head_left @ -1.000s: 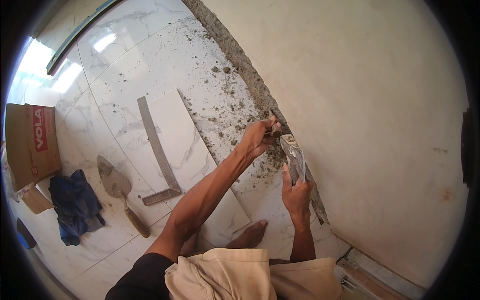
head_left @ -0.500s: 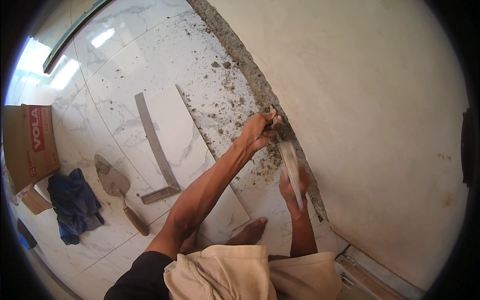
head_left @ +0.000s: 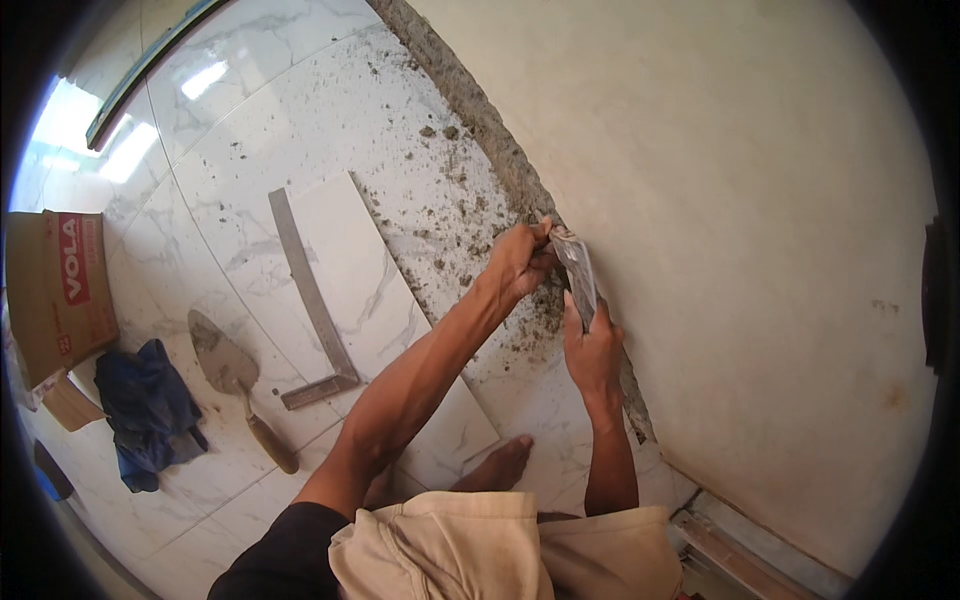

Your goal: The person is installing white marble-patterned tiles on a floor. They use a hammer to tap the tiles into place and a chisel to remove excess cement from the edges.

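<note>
My left hand [head_left: 522, 258] is closed beside the rough strip at the wall's foot. Something small and greyish seems pinched in it, mostly hidden by the fingers. My right hand [head_left: 592, 350] is wrapped round a grey, flat, blade-like tool [head_left: 578, 272], smeared a little by motion. The tool's far end meets the left fingertips, or nearly so; I cannot tell whether they touch. Under both hands runs a broken strip of mortar [head_left: 490, 130] along the wall, with crumbs of it [head_left: 530, 335] on the floor.
A white cut tile [head_left: 355, 255] lies left of my arm with a metal square [head_left: 305, 270] along it. Farther left are a trowel [head_left: 225, 355], dark blue cloth [head_left: 150, 410] and cardboard box [head_left: 60, 320]. A long bar [head_left: 150, 65] lies at upper left. The wall [head_left: 740, 250] bounds the right.
My right hand has moved forward, bringing the tool's far end up to the left fingertips. Half a second ago the tool was a pale blur nearer me. My left hand has barely shifted.
</note>
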The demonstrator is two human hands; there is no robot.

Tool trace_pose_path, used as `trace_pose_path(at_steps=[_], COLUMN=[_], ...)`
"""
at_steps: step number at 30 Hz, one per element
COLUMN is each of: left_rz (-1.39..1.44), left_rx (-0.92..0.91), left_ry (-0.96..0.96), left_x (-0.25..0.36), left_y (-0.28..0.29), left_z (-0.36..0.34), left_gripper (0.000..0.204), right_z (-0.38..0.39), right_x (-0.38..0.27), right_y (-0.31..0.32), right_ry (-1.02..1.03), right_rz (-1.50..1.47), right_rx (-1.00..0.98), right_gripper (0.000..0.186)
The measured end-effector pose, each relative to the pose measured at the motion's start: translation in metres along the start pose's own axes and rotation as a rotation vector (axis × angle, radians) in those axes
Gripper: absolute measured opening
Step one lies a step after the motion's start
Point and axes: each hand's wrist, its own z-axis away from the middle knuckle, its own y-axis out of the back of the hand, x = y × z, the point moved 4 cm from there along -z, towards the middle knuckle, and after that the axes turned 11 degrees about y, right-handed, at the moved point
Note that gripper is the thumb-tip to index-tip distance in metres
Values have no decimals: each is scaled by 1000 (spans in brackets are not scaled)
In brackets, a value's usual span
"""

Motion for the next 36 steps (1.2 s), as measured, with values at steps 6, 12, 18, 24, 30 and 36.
trace_pose_path(at_steps=[6,12,18,24,30,36], left_rz=[17,62,-21,12,83,38], left_rx=[-1,-20,-61,9,-82,-67], left_ry=[16,25,17,0,9,0], left_x=[-2,-1,0,0,-6,-1], left_y=[-7,13,-6,4,7,11], left_z=[3,-11,3,0,-19,-16], left_gripper=[12,11,11,12,11,10], right_z=[19,12,11,10,6,22], right_x=[-10,-25,9,-30,12,-12], right_y=[13,18,-3,30,-4,23], right_ry=[162,117,-53,227,-107,155], right_rz=[-103,-84,-50,-65,-61,-157], right_rx=[214,129,-2,290,-97,251], right_gripper=[21,23,30,33,34,34])
